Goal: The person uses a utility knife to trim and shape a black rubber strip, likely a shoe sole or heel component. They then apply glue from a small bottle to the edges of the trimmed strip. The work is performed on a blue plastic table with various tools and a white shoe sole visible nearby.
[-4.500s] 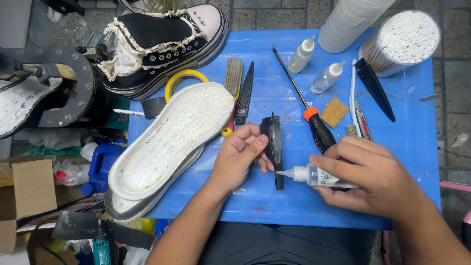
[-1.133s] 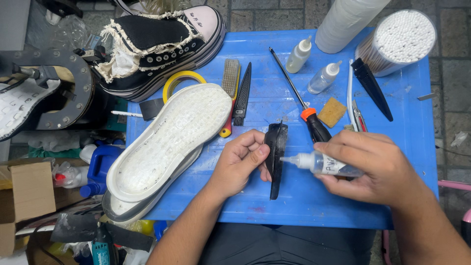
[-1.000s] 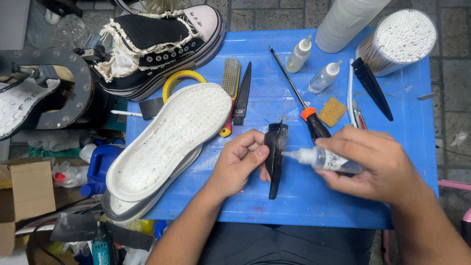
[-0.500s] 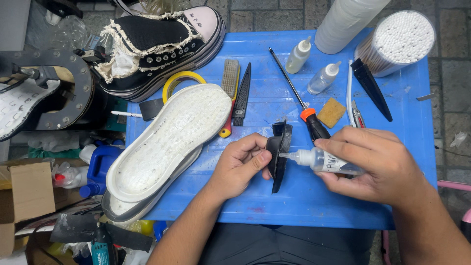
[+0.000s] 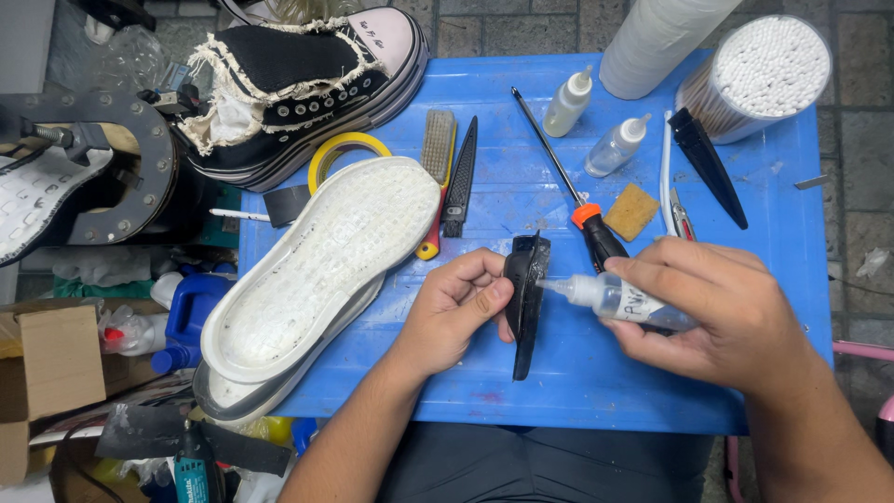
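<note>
Two hands at table centre: left hand (image 5: 453,312) pinches black rubber strip (image 5: 526,300) on edge, right hand (image 5: 708,307) wrapped around small glue bottle (image 5: 610,298), nozzle touching strip from 3 o'clock. Upturned white sole (image 5: 321,265) at 9 o'clock, orange-collared screwdriver (image 5: 596,233) at 1 o'clock, on blue table (image 5: 521,196).

A blue table (image 5: 745,326) carried the work. At its left edge an upturned shoe with a white sole (image 5: 321,270) lay slanted, overhanging the edge. Behind it sat a black high-top sneaker (image 5: 298,84) with frayed lining, and a roll of yellow tape (image 5: 346,149) lay flat just beside the sole. A small brush (image 5: 438,144) and a narrow black strip (image 5: 461,177) lay side by side near the middle. An orange-handled screwdriver (image 5: 568,200) lay slanted, near a tan sponge (image 5: 631,211). Two small squeeze bottles (image 5: 568,102) stood toward the back, close to a tub of cotton swabs (image 5: 759,74) and a white roll (image 5: 656,37).
</note>
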